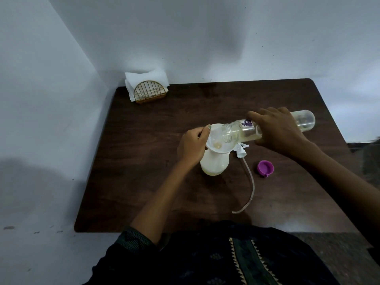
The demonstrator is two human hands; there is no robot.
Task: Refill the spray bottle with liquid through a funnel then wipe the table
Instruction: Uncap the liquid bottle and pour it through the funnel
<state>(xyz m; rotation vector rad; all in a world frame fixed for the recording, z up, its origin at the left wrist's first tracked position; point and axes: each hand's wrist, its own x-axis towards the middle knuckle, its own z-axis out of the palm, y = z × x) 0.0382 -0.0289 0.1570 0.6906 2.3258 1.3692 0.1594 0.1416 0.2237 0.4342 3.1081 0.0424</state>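
Note:
A white spray bottle (214,164) stands on the dark wooden table (144,161) with a white funnel (216,140) in its neck. My left hand (192,146) pinches the funnel's left rim. My right hand (277,128) grips a clear bottle (236,131) with a purple label, tipped on its side so its open mouth is over the funnel. A little yellowish liquid lies in the funnel. The spray head (303,150) with its long dip tube (249,190) lies on the table right of the spray bottle.
A purple cap (265,167) lies to the right of the dip tube. A gold wire holder with white napkins (147,87) stands at the table's back left corner against the wall. Pale walls close in the back and left.

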